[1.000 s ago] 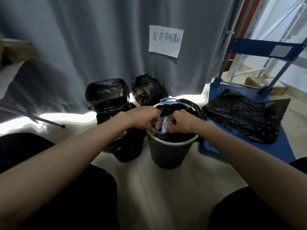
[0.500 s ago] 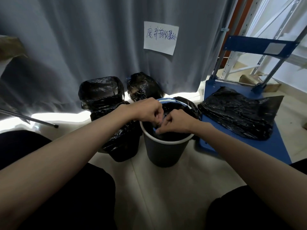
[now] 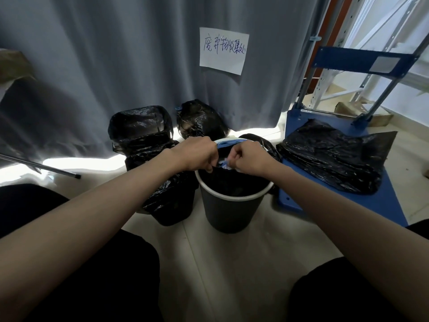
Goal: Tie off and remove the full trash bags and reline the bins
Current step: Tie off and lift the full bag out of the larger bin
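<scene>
A grey curtain [image 3: 116,54] is hung across the back, reaching down to the pale tiled floor [image 3: 232,263]. A white paper sign [image 3: 223,53] with blue handwriting is fixed to it. A blue platform cart [image 3: 362,59] is stood at right, its handle upright. White metal shelving [image 3: 343,43] is seen behind the cart, with a cardboard box [image 3: 362,112] on the floor below. A metal rod [image 3: 41,165] is laid at left, near a brown cardboard piece [image 3: 11,66] at the left edge.
</scene>
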